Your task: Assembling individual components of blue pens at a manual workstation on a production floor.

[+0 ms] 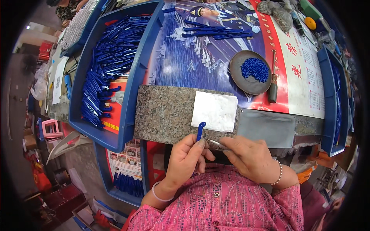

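Note:
My left hand (184, 157) is closed, pinching a slim blue piece (200, 131) with a rounded, hooked head that points away from me. My right hand (249, 158) is closed round a thin, shiny metal tool (216, 144), whose tip reaches the lower end of the blue piece by my left fingertips. I cannot make out the tool's exact kind. Just beyond my hands a folded white cloth or paper pad (215, 111) lies on a speckled stone slab (163, 111). The blue piece's head overlaps the pad's near edge in view.
A blue bin (133, 84) at left holds many similar blue pieces. More blue strips (216, 31) lie on the poster (169, 61). A round dish (241, 85) of small blue parts stands beside a screwdriver (273, 90). Another bin (327, 104) is at right; a grey plate (266, 129) lies nearer.

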`<state>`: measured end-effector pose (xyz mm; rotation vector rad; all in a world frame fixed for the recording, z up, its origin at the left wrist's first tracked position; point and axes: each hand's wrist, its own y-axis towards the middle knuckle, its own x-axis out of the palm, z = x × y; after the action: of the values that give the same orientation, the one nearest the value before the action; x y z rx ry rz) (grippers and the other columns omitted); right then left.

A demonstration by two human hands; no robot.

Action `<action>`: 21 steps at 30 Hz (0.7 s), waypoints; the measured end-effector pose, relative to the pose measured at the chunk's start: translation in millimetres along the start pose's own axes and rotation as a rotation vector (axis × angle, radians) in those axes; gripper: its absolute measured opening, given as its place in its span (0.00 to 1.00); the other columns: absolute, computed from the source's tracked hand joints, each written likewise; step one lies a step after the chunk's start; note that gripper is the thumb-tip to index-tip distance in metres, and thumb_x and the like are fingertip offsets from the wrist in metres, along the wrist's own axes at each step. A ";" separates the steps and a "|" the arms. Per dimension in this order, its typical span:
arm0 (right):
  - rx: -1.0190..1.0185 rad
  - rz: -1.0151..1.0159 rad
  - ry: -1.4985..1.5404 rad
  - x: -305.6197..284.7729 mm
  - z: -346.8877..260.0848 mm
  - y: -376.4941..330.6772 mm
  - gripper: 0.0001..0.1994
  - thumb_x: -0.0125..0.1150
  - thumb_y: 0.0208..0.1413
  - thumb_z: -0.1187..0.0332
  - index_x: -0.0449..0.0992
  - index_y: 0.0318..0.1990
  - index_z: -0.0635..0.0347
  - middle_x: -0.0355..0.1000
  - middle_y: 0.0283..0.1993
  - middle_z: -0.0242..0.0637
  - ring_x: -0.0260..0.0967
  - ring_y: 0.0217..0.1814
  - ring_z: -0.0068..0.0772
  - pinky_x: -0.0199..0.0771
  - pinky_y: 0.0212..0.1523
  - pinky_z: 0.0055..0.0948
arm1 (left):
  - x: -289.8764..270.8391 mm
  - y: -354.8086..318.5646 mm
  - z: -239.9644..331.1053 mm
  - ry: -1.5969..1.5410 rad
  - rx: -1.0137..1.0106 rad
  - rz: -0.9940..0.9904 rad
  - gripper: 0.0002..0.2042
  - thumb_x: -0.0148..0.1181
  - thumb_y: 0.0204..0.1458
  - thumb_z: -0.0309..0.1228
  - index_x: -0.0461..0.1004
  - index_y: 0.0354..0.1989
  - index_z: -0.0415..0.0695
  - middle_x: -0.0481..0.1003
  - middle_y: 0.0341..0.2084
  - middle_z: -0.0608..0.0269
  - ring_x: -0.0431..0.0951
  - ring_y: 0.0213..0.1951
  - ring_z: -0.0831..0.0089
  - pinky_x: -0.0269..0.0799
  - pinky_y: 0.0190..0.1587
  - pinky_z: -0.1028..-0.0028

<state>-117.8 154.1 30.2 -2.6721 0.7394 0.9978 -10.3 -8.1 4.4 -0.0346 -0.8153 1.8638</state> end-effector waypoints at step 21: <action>-0.096 0.076 -0.134 5.6 -3.1 7.3 0.15 0.59 0.49 0.69 0.72 0.45 0.58 0.67 0.21 0.33 0.69 0.19 0.33 0.66 0.16 0.31 | 1.2 -0.9 -2.2 0.113 0.056 0.008 0.08 0.45 0.59 0.29 0.70 0.37 0.37 0.71 0.16 0.65 0.60 0.12 0.89 0.53 0.15 0.87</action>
<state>-116.2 144.6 28.8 -2.6413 0.7897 1.2485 -9.3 -5.7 3.6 -0.1078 -0.6860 1.8738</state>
